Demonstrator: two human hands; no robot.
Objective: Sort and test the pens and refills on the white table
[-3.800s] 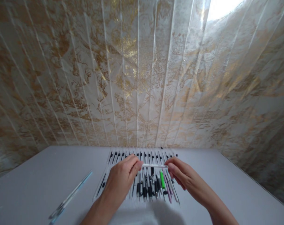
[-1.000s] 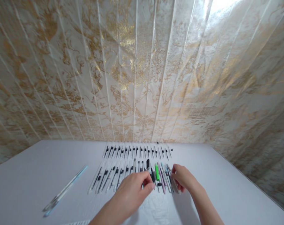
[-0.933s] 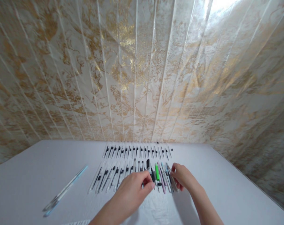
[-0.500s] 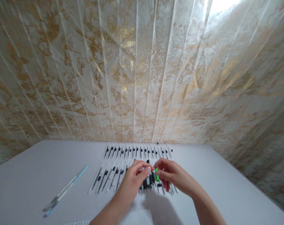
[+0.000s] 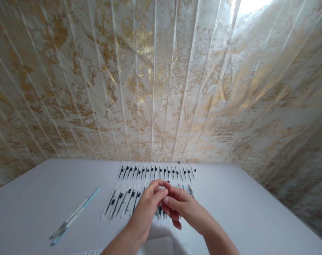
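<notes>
My left hand [image 5: 151,200] and my right hand [image 5: 181,202] meet above the middle of the table, fingertips touching. Both are closed in a pinch, and whatever lies between the fingers is hidden. Beneath and behind them are pen parts, partly covered by the hands. To the left lies a near row of clear pen barrels [image 5: 123,205] with thin black refills and small black caps. Just past my right hand, a few pen pieces [image 5: 190,191] show.
A far row of pen parts [image 5: 155,173] runs along the back of the white table [image 5: 235,219]. Long clear and light-blue sticks [image 5: 76,214] lie at the left. A gold-patterned curtain [image 5: 150,88] hangs behind the table.
My right hand has moved left to meet my left hand, its fingers closing in. The bright green piece beside it no longer shows in the same place.
</notes>
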